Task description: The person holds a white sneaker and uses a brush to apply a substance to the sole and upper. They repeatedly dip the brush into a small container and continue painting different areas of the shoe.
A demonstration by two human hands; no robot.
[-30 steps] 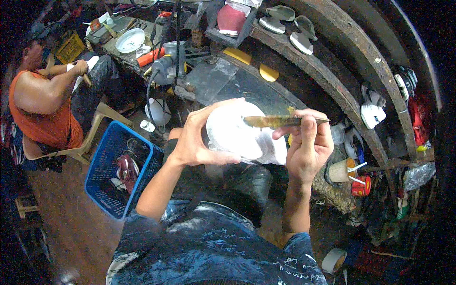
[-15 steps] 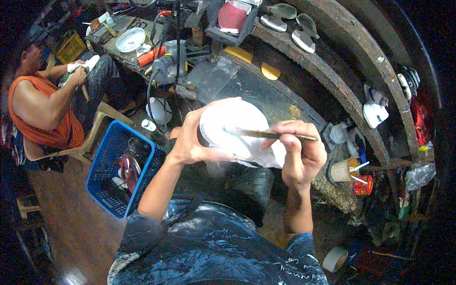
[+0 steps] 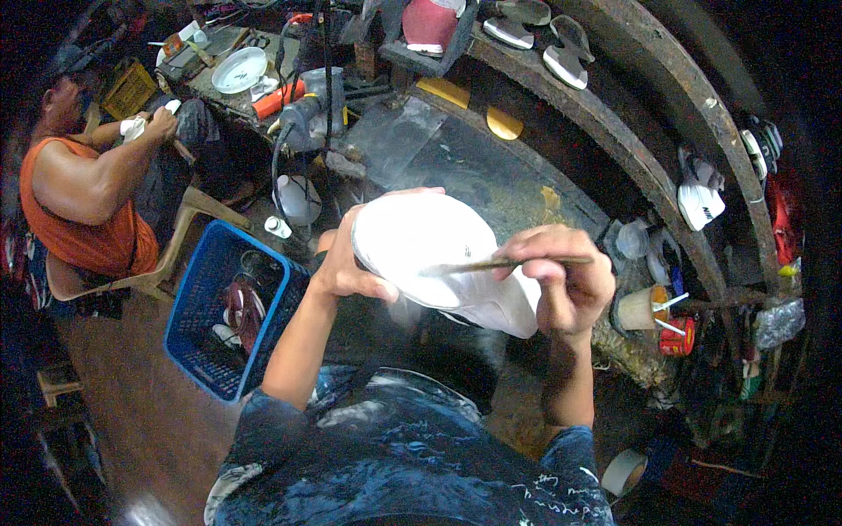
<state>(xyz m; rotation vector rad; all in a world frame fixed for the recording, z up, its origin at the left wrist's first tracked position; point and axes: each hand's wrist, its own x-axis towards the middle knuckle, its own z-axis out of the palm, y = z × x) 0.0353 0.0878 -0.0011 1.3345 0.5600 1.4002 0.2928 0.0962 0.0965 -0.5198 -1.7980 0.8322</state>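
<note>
My left hand (image 3: 346,263) grips the rounded end of a white shoe-like piece (image 3: 421,237) at the middle of the head view, thumb along its lower edge. My right hand (image 3: 566,280) pinches a slim brownish brush-like tool (image 3: 491,263), whose pale tip lies on the white surface. The piece's narrower part reaches down to the right, partly behind the right fingers.
A co-worker (image 3: 96,193) sits at left holding a white piece, beside a blue basket (image 3: 189,298) with shoes. Behind are a cluttered bench (image 3: 202,79), a grey power tool (image 3: 307,118) and wooden shelves (image 3: 605,140) holding shoes. Cups (image 3: 640,311) stand at right.
The white piece has shifted and tilted, its right end lower. My right hand and the tool have moved down, the tip now lower on the surface. The co-worker's hands have moved.
</note>
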